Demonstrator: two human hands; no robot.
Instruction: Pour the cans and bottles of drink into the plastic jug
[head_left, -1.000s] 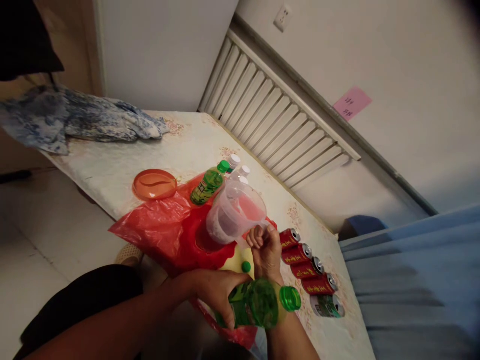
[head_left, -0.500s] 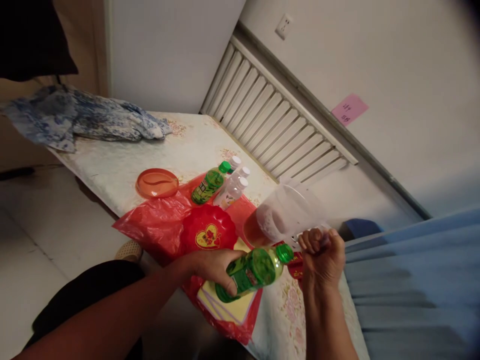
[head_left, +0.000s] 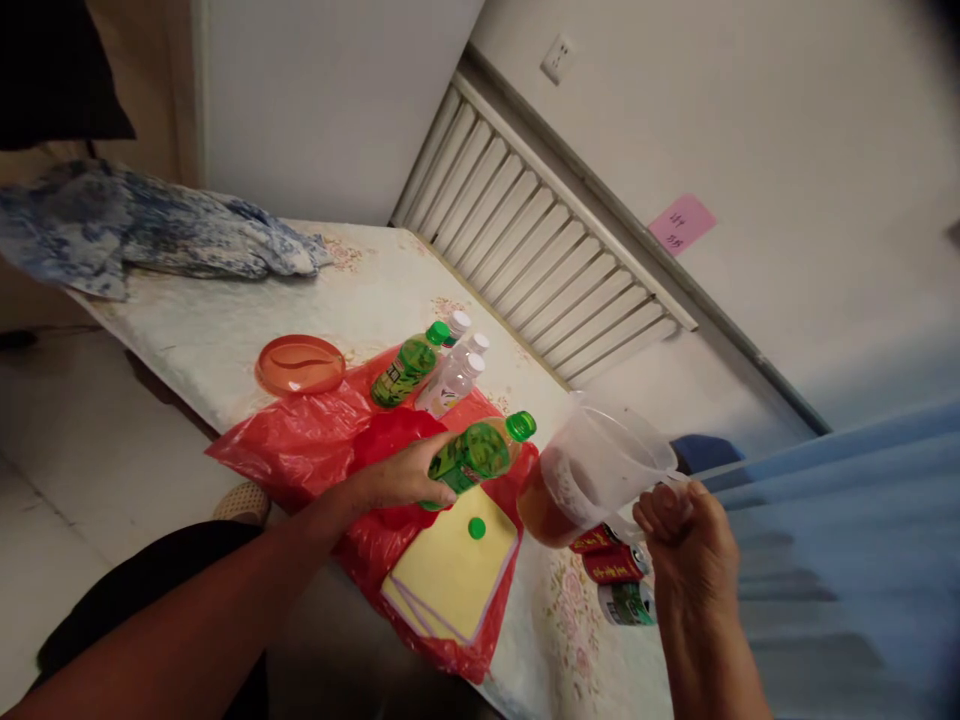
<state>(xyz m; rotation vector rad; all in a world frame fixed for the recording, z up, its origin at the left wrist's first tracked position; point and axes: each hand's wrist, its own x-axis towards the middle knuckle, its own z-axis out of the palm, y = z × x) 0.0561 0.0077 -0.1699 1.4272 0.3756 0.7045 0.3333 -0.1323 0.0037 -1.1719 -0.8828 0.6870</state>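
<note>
So, left hand (head_left: 415, 474) curled round bottle (head_left: 480, 452), right hand (head_left: 688, 535) round pitcher handle (head_left: 678, 479).

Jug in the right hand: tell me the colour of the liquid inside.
Reddish brown; the liquid in the jug shows best in the head view.

Green bottle (head_left: 474, 455), brown liquid (head_left: 551, 510), red bag (head_left: 281, 430), floral tablecloth (head_left: 571, 605).

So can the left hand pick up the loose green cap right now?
Probably not: the left hand is wrapped around an open green bottle. Nothing covers the cap on the yellow cloth, though, so the way looks free.
</note>
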